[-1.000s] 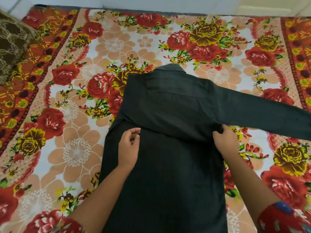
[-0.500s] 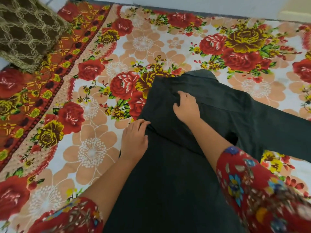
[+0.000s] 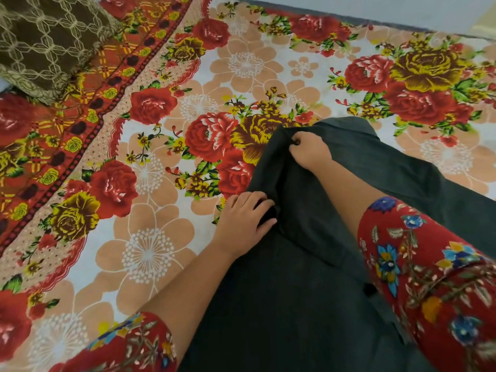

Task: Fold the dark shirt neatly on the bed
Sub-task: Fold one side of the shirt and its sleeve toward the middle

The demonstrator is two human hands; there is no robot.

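Dark shirt (image 3: pixel 308 264) lay centre-right on the floral bedsheet (image 3: pixel 161 251), with the right hand (image 3: pixel 308 151) pinching its shoulder edge by the collar and the left hand (image 3: pixel 245 221) clamping thumb and fingers on the side edge below. Best bet, I reckon: line up both pinches so the fold ran straight. Hem and far sleeve were cut off, and the right forearm hid some of the body.

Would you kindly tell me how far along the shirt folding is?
Done: the dark shirt lies spread on the bedsheet. In hand: the right hand pinches its shoulder edge near the collar and the left hand grips the side edge lower down. Left: the other sleeve lies outstretched, and the body is unfolded.
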